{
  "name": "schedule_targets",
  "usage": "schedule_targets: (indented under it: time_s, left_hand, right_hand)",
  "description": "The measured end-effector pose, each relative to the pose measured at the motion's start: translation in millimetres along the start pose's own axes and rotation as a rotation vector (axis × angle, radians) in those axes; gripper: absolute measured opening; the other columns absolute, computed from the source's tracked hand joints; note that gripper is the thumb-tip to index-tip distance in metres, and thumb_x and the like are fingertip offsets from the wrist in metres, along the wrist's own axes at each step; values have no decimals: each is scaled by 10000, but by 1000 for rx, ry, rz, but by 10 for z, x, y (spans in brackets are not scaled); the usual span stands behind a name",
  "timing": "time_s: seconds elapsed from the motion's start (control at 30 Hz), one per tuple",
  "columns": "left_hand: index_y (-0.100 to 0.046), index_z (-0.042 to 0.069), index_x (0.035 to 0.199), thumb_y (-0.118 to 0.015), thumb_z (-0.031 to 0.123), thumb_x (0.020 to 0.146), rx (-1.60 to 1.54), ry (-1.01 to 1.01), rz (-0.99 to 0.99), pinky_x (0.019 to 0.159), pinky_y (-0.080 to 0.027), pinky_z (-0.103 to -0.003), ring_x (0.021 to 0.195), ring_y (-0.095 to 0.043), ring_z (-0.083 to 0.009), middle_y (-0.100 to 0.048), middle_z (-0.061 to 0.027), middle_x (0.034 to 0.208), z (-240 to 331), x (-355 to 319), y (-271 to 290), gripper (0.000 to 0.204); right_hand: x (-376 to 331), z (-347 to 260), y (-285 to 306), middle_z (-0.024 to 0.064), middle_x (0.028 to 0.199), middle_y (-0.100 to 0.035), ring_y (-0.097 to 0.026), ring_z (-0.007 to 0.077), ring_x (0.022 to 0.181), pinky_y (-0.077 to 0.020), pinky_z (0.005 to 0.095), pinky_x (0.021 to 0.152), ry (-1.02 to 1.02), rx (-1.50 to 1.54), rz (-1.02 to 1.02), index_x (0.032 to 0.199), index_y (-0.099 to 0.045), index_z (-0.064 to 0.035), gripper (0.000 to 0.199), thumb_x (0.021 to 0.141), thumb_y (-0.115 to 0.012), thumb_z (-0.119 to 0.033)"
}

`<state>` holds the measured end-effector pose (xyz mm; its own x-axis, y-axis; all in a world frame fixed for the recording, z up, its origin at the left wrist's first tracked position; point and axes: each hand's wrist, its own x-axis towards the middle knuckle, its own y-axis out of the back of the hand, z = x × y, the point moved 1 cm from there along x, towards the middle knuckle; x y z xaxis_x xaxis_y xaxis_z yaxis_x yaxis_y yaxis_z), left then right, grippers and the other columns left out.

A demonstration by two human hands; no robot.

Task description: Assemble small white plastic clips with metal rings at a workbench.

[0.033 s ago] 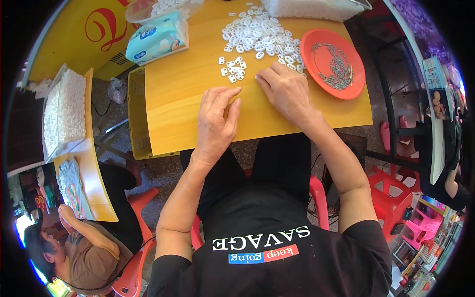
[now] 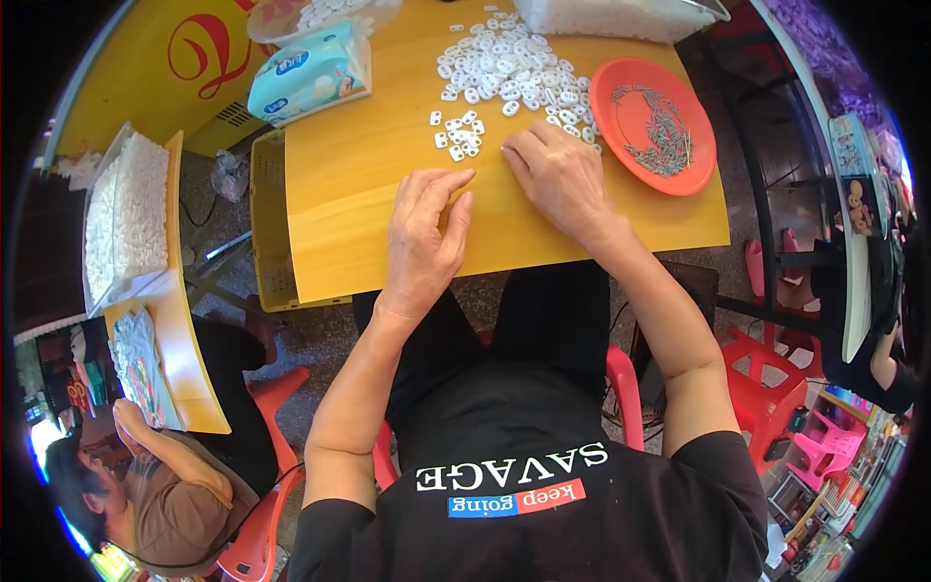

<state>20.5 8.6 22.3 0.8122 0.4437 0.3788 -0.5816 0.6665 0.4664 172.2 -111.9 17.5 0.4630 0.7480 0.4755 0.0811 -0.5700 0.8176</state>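
A yellow wooden table [image 2: 388,194] stands on grey, perhaps concrete, floor [image 2: 320,335] among red plastic stools [image 2: 766,378].

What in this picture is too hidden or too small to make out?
Head view only:
- Right hand: its palm hides whatever lies under it.
- Left hand: fingertips curl together; anything pinched there is too small to tell.
- Orange plate: thin metal bits, too small to tell apart.
- White tray: cut off by the top edge.
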Motion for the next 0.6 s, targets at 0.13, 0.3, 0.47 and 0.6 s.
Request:
schedule_targets:
  time_s: [0.13, 0.3, 0.47, 0.6]
  left_hand:
    - [-653, 3, 1088, -624, 13, 904, -148, 82, 15, 673, -488, -288, 785, -593, -187, -614, -92, 935, -39, 15, -4, 187]
    - [-646, -8, 1101, -621, 74, 949, -568, 365, 52, 681, -482, -231, 739, -591, -90, -653, -34, 893, 20, 51, -108, 174]
    - [-644, 5, 1045, -643, 109, 951, -772, 409, 33, 707, -481, -210, 781, -594, -72, -648, -14, 893, 56, 82, -230, 141]
    - [-634, 2, 1020, -639, 97, 953, -759, 409, 68, 726, -484, -212, 774, -598, -82, -649, -22, 889, 126, 35, -256, 116]
  right_hand:
    - [24, -52, -41, 99, 776, -624, -635, 236, 666, -505, 359, 600, -63, 159, 59, 869, -668, -37, 102, 870, -674, -140]
    - [-60, -179, 90, 48, 766, -643, -572, 96, 637, -479, 270, 585, -544, 872, -64, 948, -661, 0, 184, 932, -645, -183]
    - [-153, -335, 167, 41, 738, -631, -558, 81, 641, -463, 253, 577, -593, 1026, -60, 925, -654, 17, 190, 931, -651, -173]
    - [-201, -288, 174, 145, 768, -624, -616, 247, 651, -475, 344, 588, -323, 716, 90, 888, -626, 24, 138, 895, -664, -108]
